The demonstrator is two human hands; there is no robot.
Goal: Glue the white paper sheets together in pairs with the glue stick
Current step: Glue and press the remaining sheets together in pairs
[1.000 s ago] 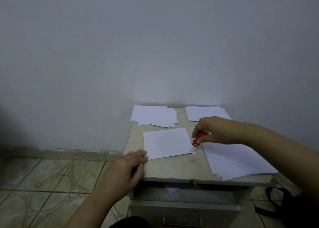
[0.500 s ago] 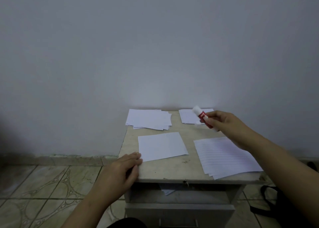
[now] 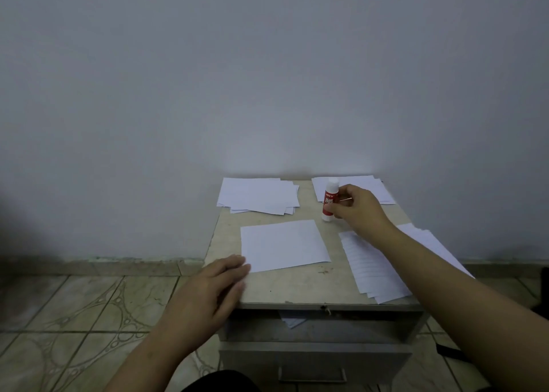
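White-capped glue stick (image 3: 329, 200) upright, right of centre on bench (image 3: 285, 287), right hand (image 3: 355, 210) grasping barrel, likely parking it. Left hand (image 3: 214, 290) released, flat, fingertips pinning lower-left corner of single sheet (image 3: 283, 244), steady for pairing.

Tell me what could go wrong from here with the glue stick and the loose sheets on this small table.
The red-and-white glue stick, upright under the right hand, stands close to the far-right paper pile; it may tip when let go. The single white sheet is pinned only at its near-left corner by the left hand, so it could shift. The near-right fanned stack of white sheets lies under the right forearm and may get dragged.
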